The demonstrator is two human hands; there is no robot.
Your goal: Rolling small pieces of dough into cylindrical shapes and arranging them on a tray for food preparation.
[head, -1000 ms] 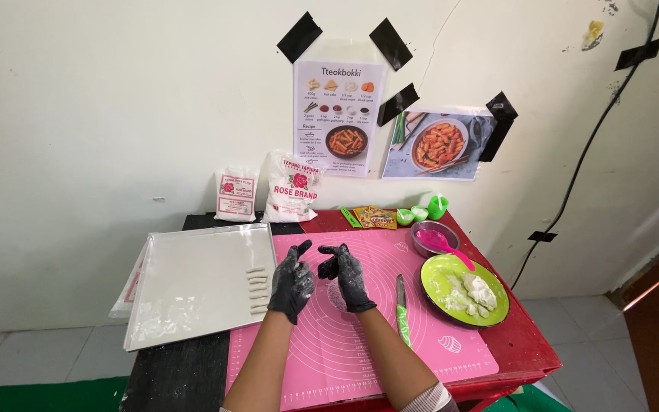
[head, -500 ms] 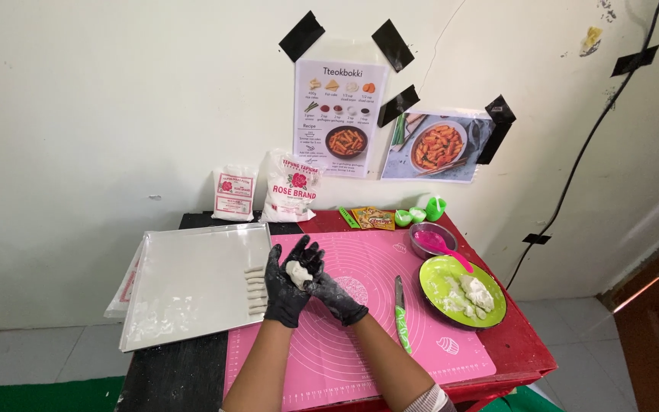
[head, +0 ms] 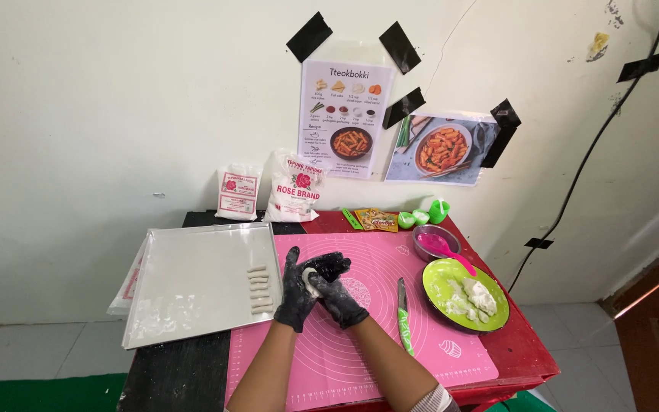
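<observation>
We press a small lump of white dough (head: 311,281) between our two black-gloved hands, the left hand (head: 297,294) cupped under it and the right hand (head: 342,294) closed over it from the other side, both held just above the pink silicone mat (head: 390,336). To the left of the mat lies a pale metal tray (head: 192,286) with a few rolled dough sticks (head: 259,288) near its right edge. On the mat's right side lies a green-handled knife (head: 403,317); beyond it stands a green plate (head: 440,286) holding more dough.
</observation>
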